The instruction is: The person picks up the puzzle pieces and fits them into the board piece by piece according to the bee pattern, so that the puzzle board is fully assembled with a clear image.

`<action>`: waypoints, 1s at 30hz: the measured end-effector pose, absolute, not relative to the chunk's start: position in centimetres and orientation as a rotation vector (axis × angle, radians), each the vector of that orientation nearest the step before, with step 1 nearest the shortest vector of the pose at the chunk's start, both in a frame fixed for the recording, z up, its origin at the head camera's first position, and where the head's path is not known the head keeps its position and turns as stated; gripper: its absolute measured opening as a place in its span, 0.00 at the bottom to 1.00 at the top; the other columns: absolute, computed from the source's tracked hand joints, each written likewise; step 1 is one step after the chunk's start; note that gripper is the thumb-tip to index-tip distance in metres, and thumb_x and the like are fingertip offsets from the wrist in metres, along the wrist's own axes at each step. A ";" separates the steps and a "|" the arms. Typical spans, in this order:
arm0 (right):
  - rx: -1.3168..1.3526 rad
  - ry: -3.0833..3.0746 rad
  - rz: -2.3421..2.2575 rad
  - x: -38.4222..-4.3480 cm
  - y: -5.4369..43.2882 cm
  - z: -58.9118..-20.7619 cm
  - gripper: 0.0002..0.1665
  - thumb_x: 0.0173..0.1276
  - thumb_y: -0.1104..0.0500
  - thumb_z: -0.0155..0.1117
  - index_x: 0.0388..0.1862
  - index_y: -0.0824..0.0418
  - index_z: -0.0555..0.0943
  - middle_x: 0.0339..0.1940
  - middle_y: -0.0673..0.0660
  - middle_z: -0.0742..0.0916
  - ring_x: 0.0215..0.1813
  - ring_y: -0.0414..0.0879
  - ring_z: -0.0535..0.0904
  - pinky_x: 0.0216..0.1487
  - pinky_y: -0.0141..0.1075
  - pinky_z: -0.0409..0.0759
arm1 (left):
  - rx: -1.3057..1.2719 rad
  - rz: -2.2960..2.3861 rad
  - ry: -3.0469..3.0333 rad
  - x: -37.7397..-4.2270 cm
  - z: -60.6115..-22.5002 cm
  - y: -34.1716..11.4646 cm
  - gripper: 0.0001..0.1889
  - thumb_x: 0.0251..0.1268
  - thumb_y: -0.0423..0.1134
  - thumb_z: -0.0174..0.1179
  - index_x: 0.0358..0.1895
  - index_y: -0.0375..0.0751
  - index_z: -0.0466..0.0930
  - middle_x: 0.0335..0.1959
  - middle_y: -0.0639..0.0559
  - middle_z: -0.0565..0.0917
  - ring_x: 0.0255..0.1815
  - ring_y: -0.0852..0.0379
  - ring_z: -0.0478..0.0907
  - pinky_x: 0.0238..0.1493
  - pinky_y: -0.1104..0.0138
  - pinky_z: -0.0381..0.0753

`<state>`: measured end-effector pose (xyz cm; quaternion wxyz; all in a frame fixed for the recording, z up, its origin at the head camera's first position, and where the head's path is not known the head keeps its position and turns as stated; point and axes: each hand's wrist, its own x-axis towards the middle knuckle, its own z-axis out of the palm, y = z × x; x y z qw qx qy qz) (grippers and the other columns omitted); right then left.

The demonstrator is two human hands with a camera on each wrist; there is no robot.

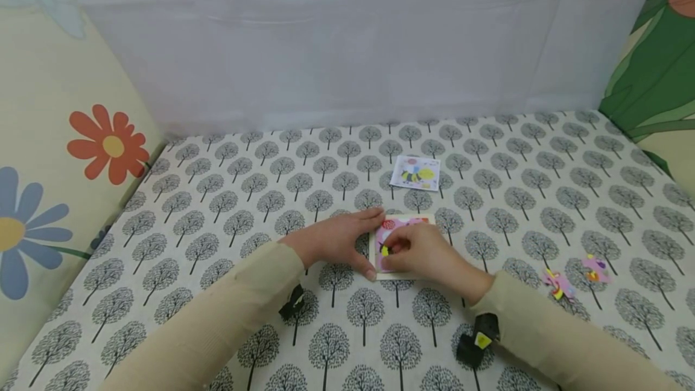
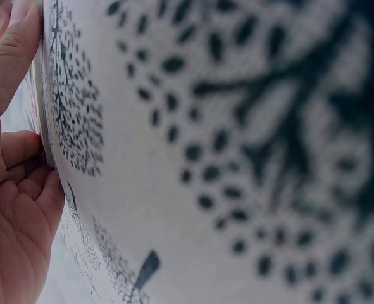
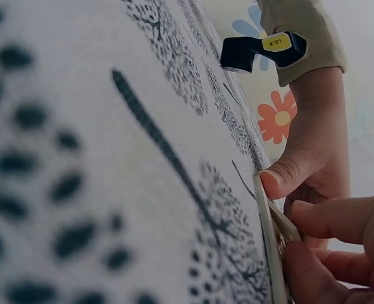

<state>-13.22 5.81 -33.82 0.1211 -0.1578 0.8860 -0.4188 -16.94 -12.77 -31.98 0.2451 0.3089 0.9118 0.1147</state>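
Note:
A small jigsaw puzzle board (image 1: 395,276) with a pale rim and a pink picture lies flat on the table in the head view. My left hand (image 1: 336,237) rests at its left edge, thumb and fingers spread along the rim without gripping. Over the board, my right hand (image 1: 426,252) pinches a puzzle piece (image 3: 285,223) between thumb and finger. That piece is tilted against the board in the right wrist view; its picture side is mostly hidden by the fingers. In the left wrist view, fingers (image 2: 22,158) touch the board's edge.
Two pink puzzle pieces (image 1: 559,284) lie loose on the right of the tree-patterned tablecloth (image 1: 326,343). Behind the board lies a square card (image 1: 415,174) with a bee picture. A white backdrop and flower-painted side panels surround the table.

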 end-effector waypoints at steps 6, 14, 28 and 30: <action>-0.476 2.522 -1.254 -12.8 5.8 -33.6 0.17 0.43 0.65 0.73 0.35 0.61 0.83 0.23 0.49 0.81 0.27 0.40 0.75 0.30 0.31 0.77 | 0.839 0.311 2.490 -16.9 -31.9 -12.8 0.57 0.41 0.60 0.69 0.73 0.46 0.44 0.75 0.55 0.43 0.74 0.50 0.45 0.73 0.56 0.48; -0.534 2.550 -1.207 -12.8 5.7 -33.5 0.16 0.42 0.66 0.72 0.35 0.62 0.83 0.22 0.49 0.80 0.26 0.40 0.74 0.29 0.31 0.76 | 0.834 0.308 2.487 -16.9 -31.8 -12.7 0.57 0.41 0.61 0.68 0.73 0.47 0.44 0.75 0.55 0.42 0.74 0.50 0.45 0.73 0.56 0.47; -0.657 2.624 -1.056 -13.0 5.6 -33.5 0.15 0.45 0.62 0.73 0.35 0.61 0.84 0.17 0.47 0.77 0.22 0.40 0.70 0.26 0.31 0.71 | 0.838 0.288 2.498 -16.9 -31.9 -12.7 0.57 0.41 0.61 0.68 0.73 0.47 0.44 0.75 0.56 0.42 0.74 0.48 0.48 0.72 0.55 0.48; -0.669 2.628 -1.044 -12.9 5.6 -33.4 0.14 0.46 0.62 0.73 0.35 0.61 0.84 0.16 0.47 0.77 0.22 0.40 0.69 0.26 0.31 0.71 | 0.840 0.288 2.499 -16.9 -31.9 -12.7 0.57 0.40 0.61 0.69 0.73 0.47 0.44 0.75 0.55 0.42 0.74 0.49 0.47 0.72 0.55 0.48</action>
